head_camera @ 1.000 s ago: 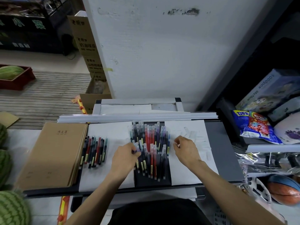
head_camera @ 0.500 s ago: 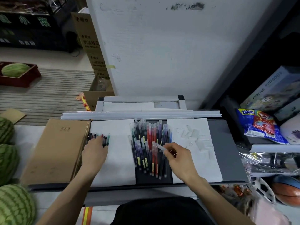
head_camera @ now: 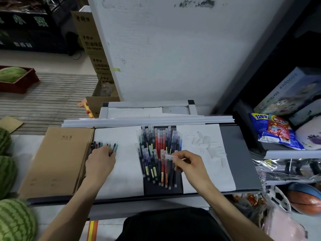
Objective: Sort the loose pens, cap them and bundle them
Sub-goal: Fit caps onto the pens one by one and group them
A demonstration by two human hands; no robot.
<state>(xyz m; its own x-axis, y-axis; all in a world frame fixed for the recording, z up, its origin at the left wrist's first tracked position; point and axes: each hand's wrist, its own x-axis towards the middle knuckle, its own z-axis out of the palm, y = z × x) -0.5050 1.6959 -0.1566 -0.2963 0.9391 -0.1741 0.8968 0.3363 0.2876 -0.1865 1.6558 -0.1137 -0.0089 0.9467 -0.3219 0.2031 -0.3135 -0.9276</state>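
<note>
A short row of uncapped pens (head_camera: 104, 144) lies on the left white sheet (head_camera: 126, 171). My left hand (head_camera: 99, 162) rests over their lower ends, its fingertips curled round a dark pen (head_camera: 113, 149) that tilts away from the others. In the middle, a pile of capped coloured pens (head_camera: 156, 146) lies on the dark surface. My right hand (head_camera: 189, 164) hovers at that pile's right edge and pinches a clear cap (head_camera: 168, 157) between thumb and forefinger. Several more clear caps (head_camera: 208, 146) are scattered on the right white sheet.
A stack of brown notebooks (head_camera: 57, 160) lies left of the pens. Watermelons (head_camera: 15, 221) sit at the far left. White strips (head_camera: 147, 121) line the back of the grey desk (head_camera: 243, 153). Snack bags (head_camera: 274, 131), boxes and a basketball (head_camera: 304, 199) crowd the right.
My left hand moved from the middle pile to the uncapped pens at the left. My right hand left the right sheet with a clear cap and came to the pile's edge.
</note>
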